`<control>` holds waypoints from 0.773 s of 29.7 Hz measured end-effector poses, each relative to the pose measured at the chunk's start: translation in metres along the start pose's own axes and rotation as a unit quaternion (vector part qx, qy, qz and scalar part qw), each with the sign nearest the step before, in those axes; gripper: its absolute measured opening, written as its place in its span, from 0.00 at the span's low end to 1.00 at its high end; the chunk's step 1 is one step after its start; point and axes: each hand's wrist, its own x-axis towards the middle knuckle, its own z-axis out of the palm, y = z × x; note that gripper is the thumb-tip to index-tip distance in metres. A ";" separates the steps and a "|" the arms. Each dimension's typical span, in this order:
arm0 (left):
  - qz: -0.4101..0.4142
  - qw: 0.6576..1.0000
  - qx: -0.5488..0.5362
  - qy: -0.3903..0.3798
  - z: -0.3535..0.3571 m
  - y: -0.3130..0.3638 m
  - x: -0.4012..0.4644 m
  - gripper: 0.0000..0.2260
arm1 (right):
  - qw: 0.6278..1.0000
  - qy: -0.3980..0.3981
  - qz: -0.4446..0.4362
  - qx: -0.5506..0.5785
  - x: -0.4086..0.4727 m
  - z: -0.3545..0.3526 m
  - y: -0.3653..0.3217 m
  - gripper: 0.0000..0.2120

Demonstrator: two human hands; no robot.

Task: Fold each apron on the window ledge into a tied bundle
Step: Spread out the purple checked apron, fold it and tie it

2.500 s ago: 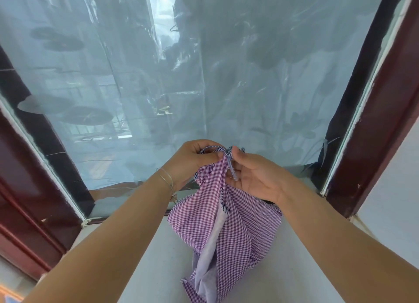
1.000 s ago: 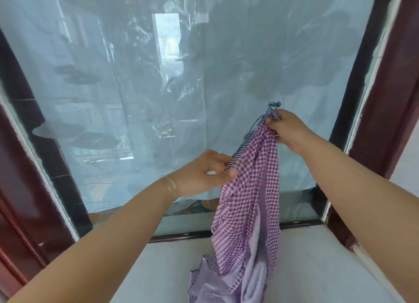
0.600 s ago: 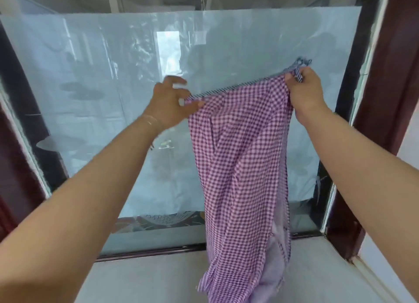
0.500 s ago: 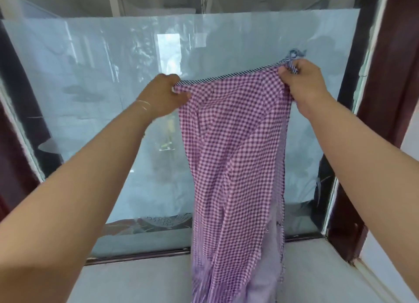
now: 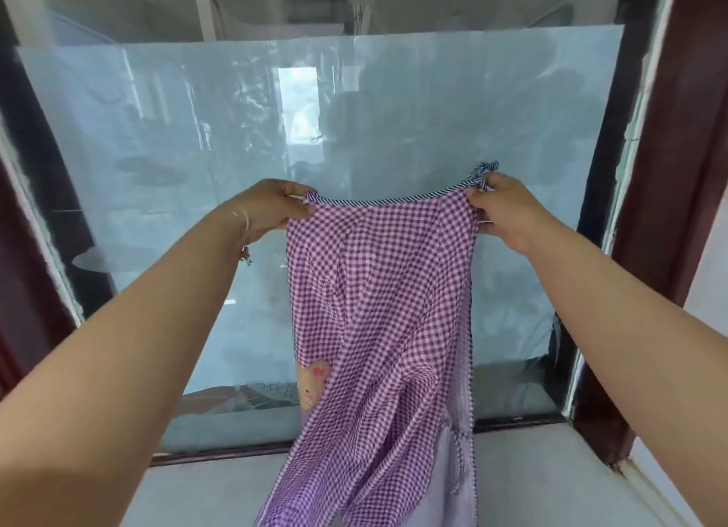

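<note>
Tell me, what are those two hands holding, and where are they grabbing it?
The purple checked apron, by its striped top edge: left hand pinches one corner, right hand the other.

- The left hand point(image 5: 272, 207) is raised, arm outstretched, fingers pinched on the apron's point(image 5: 378, 309) upper left corner.
- The right hand point(image 5: 502, 211) is held level, pinched on its upper right corner.

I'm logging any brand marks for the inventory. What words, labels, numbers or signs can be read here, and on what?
None: no readable text anywhere.
The checked apron shows only a small pink cartoon patch, no lettering.
The frosted window film carries faint shapes, no words.
</note>
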 end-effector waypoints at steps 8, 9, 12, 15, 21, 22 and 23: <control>0.094 0.946 -0.089 0.296 0.021 0.030 0.014 0.12 | 0.986 0.053 -0.118 0.106 0.000 0.006 -0.066 0.06; 0.097 0.946 -0.013 0.310 0.022 0.031 0.014 0.11 | 0.989 0.035 -0.133 0.051 0.000 0.009 -0.071 0.07; 0.198 0.922 0.159 0.293 0.037 0.037 0.005 0.14 | 0.990 -0.055 -0.124 -0.028 -0.009 0.026 -0.062 0.06; 0.185 0.973 0.132 0.024 0.071 0.054 -0.017 0.21 | 0.988 -0.120 -0.091 -0.032 -0.021 0.042 -0.042 0.05; 0.138 0.965 0.203 -0.097 0.078 0.045 -0.012 0.19 | 0.990 -0.132 -0.054 -0.003 -0.034 0.049 -0.021 0.06; 0.122 0.969 0.185 -0.109 0.078 0.042 -0.012 0.19 | 0.991 -0.127 -0.053 0.004 -0.036 0.050 -0.019 0.05; 0.107 0.973 0.167 -0.119 0.079 0.041 -0.012 0.20 | 0.991 -0.120 -0.053 0.014 -0.037 0.051 -0.016 0.05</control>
